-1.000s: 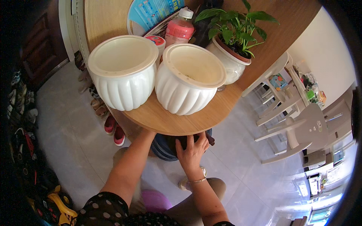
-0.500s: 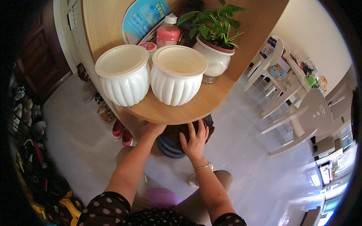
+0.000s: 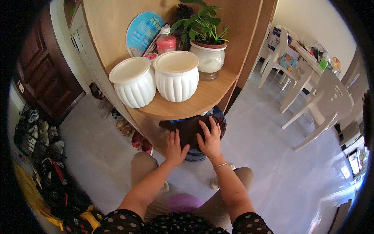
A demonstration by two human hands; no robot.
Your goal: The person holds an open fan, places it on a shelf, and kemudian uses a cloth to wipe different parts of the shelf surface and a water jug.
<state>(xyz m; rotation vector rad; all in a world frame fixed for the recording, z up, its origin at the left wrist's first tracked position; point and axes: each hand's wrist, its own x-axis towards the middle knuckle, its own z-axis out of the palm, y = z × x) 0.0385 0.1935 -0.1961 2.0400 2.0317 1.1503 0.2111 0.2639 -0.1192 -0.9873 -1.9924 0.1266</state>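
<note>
A dark brown, floppy-looking piece (image 3: 189, 134), perhaps cloth or leather, lies over a blue round container (image 3: 196, 156) below the front edge of the shelf. On its left side rests my left hand (image 3: 175, 150), fingers stretched out. My right hand (image 3: 210, 138) lies on its right side, fingers spread. Neither hand is closed round anything. The shelf hides the far part of the brown piece and the container. Something bright blue and white peeks out just under the shelf edge, too small to name.
Two white ribbed pots (image 3: 134, 85) stand on the rounded wooden shelf (image 3: 171, 111), close above my hands. Behind them are a pink-filled bottle (image 3: 166, 42), a blue fan (image 3: 144, 31) and a potted plant (image 3: 208, 58). Shoes (image 3: 142, 142) line the left; white chairs (image 3: 323, 105) stand right.
My left hand has come out from beneath the shelf edge onto the near side of the brown piece. My right hand stays on it, spread. The whole view has shifted, showing more below the shelf.
</note>
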